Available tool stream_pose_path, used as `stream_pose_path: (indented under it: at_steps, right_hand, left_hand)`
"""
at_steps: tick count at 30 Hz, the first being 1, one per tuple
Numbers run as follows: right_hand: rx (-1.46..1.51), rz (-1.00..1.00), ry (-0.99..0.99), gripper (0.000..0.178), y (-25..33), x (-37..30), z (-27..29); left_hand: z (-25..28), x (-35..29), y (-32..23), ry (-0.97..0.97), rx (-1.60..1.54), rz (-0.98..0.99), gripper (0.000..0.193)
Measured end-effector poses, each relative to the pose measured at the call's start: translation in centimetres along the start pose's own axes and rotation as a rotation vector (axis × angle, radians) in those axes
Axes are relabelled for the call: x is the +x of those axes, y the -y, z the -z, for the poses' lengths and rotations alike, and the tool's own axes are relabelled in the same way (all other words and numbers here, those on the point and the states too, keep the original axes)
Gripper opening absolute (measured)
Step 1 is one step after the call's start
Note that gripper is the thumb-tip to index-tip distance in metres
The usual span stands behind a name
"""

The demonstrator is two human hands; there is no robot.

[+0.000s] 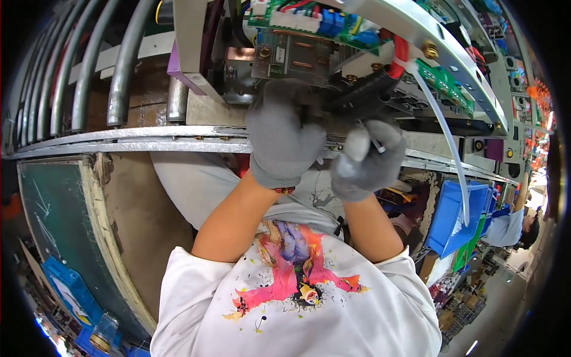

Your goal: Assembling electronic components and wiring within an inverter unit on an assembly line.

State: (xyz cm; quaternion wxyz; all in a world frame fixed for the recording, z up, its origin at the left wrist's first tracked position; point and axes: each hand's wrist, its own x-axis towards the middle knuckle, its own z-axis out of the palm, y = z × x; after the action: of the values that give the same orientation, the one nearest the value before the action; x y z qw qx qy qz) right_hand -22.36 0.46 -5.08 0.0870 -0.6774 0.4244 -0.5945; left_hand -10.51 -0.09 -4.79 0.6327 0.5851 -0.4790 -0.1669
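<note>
Both my hands wear grey gloves and are at the near edge of an open electrical unit. My left hand reaches in by a dark circuit board with copper strips; its fingertips are hidden. My right hand is closed, thumb against fingers, on a thin white cable tie. Just above it runs a thick black cable sleeve, close to both hands. Another long white cable tie is looped round the red cable end, and its tail hangs down past my right hand.
A metal rail runs across in front of me, with steel rollers at left. The unit's metal frame curves over green circuit boards. A blue bin stands at right; farther off is another person.
</note>
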Motion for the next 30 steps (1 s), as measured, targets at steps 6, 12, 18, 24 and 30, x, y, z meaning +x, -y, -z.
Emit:
stream_pose_path:
  at_steps: [6,12,18,24,30]
  right_hand:
    - [-0.165,0.099,0.012,0.018,0.0,1.0,-2.9]
    - [-0.271,0.166,0.077,0.017,-1.1,1.0,-0.6]
    - [-0.088,0.171,0.121,0.016,-1.4,0.1,-0.8]
    - [-0.082,0.189,0.176,0.013,-0.5,1.4,0.6]
    - [0.092,-0.028,0.462,0.014,-0.2,2.6,2.2]
  left_hand:
    - [0.9,-0.6,1.9,-0.022,0.243,-0.091,0.026]
    - [2.4,0.1,-1.7,0.210,0.237,0.032,0.025]
    - [4.5,3.3,-1.8,0.655,-0.185,0.444,0.026]
    - [4.8,3.6,0.9,0.770,-0.355,0.619,0.022]
    - [4.5,2.9,2.4,0.805,-0.132,-0.241,0.016]
